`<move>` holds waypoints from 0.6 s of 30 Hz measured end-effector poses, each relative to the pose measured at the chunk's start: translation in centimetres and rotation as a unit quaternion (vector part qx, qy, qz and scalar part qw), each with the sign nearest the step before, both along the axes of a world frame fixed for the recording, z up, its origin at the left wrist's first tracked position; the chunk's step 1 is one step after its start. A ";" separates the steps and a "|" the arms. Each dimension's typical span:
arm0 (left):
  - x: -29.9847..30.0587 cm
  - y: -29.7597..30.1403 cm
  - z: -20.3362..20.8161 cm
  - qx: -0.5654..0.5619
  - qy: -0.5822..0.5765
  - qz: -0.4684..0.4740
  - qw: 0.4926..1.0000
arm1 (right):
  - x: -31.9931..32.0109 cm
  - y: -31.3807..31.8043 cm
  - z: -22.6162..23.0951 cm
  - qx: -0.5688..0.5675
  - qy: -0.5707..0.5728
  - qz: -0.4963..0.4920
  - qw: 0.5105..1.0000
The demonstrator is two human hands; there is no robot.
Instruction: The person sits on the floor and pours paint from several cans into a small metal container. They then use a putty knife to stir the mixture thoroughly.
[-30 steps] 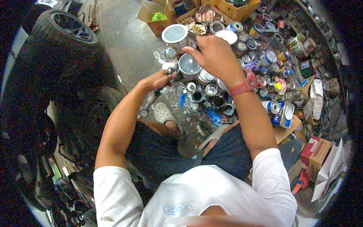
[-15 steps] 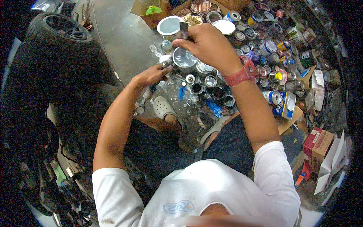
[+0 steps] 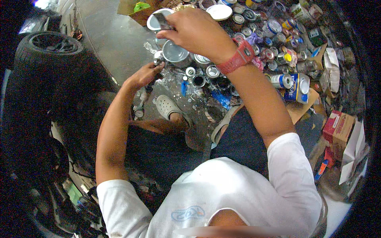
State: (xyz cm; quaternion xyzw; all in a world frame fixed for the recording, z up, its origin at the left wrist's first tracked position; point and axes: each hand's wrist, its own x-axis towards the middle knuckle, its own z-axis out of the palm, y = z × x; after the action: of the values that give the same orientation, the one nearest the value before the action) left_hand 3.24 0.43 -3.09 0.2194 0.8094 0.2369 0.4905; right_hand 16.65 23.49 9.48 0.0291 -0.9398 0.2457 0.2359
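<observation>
My left hand is closed around a metal spray gun, whose head points away from me beside a clear plastic tub. A round gauge hangs below that hand. My right hand, with a red watch on the wrist, is raised farther off. It pinches a small dark, flat-ended piece whose kind I cannot make out. That piece overlaps a white-rimmed tub in the view; whether they touch, I cannot tell.
Many paint cans crowd the floor at the right. Small open cans and blue paint spills lie near my feet. A wheel with its tyre lies at the left. Cardboard boxes stand at the right, and another box at the far side.
The view has shifted, so the surroundings appear farther left. My right hand has moved left with the dark piece, from beside the white-rimmed tub to across it. The spray gun stays in my left hand.
</observation>
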 end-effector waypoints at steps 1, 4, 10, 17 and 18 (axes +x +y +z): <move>-0.1 -0.2 -0.1 -0.001 0.013 -0.007 1.000 | 0.0 0.1 -0.2 -0.004 -0.007 0.007 1.000; 0.1 -0.3 -0.3 0.006 0.027 0.010 1.000 | 0.2 0.1 -0.8 0.015 -0.002 0.010 1.000; -1.8 0.0 0.0 0.037 0.023 0.031 0.999 | -2.6 -0.3 -1.1 0.024 0.226 0.006 0.974; -5.0 0.8 0.7 0.001 0.036 0.026 0.999 | -3.7 0.7 -0.1 0.020 0.146 0.007 0.989; -5.1 0.7 0.7 0.010 0.041 0.032 0.999 | -3.6 0.7 -0.2 0.023 0.135 0.003 0.991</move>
State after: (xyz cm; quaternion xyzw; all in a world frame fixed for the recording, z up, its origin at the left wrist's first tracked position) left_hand -1.84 1.12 -2.37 0.2078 0.8328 0.2514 0.4473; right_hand 13.06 24.20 9.33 0.0702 -0.9045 0.2189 0.3592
